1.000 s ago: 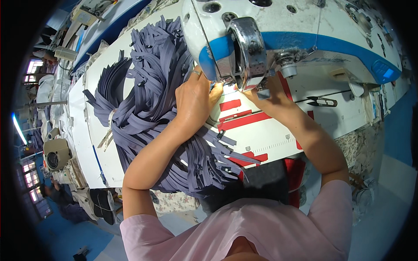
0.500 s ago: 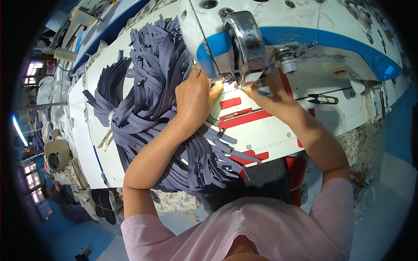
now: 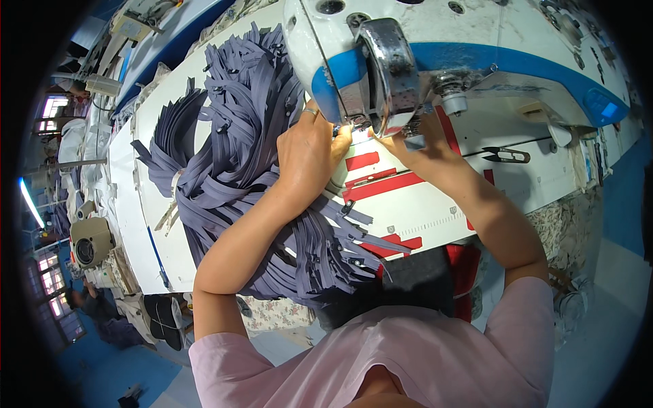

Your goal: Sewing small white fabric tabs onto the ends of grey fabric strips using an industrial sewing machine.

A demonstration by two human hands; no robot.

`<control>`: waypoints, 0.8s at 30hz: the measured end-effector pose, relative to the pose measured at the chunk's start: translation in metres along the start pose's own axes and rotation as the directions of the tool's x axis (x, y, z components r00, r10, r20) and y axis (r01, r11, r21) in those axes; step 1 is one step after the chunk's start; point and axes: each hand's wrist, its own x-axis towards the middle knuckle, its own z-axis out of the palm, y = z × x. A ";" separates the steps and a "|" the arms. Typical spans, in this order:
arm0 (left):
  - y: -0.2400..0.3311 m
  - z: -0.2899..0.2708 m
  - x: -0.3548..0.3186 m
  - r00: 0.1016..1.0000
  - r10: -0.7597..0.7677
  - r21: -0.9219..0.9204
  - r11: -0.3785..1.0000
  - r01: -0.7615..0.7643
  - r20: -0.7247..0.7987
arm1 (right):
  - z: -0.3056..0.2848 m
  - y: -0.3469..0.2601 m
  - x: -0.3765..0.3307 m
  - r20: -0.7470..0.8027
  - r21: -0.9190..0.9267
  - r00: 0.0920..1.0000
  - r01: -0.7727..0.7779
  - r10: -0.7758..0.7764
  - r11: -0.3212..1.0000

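Under the head of a white and blue sewing machine [image 3: 517, 64], both my hands work close to the lit needle area. My left hand [image 3: 306, 151], a ring on one finger, is closed, with thumb and fingers pinched just left of the presser foot [image 3: 360, 124]. From the other side my right hand [image 3: 427, 148] reaches in, thumb and finger drawn together; the machine head covers part of its fingers. What either pinch holds is too small and hidden to make out. A large heap of grey-purple zippers [image 3: 238, 129] with dark sliders lies against my left forearm.
Black thread snips [image 3: 507, 155] rest on the white table right of my right hand. Red tape strips [image 3: 384, 186] and a printed scale mark the table [image 3: 435, 211] before me. A beige machine part [image 3: 90, 243] stands at far left, near a person [image 3: 102, 309].
The whole view has shifted very slightly. Both hands stay by the presser foot with almost no visible movement, and the zipper heap lies as before.
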 end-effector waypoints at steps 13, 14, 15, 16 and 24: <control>-0.020 -0.010 0.011 1.000 0.019 -0.133 0.991 -0.019 0.000 | -0.004 0.000 -0.007 0.092 -0.176 0.996 0.037 -0.021 0.984; -0.025 -0.012 0.012 0.998 0.037 -0.211 0.976 -0.049 -0.058 | -0.005 -0.006 -0.009 0.124 -0.278 0.991 0.076 -0.043 0.958; -0.029 -0.014 0.015 0.996 0.018 -0.244 0.969 -0.039 -0.088 | -0.007 -0.014 -0.012 0.172 -0.487 0.981 0.166 -0.092 0.858; -0.033 -0.015 0.018 0.996 0.007 -0.239 0.971 -0.029 -0.092 | -0.010 -0.027 -0.015 0.220 -0.632 0.968 0.236 -0.122 0.738; -0.035 -0.022 0.023 0.974 -0.217 -0.723 0.682 0.106 -0.061 | -0.005 -0.117 -0.022 0.254 -0.059 0.967 0.017 -0.002 0.998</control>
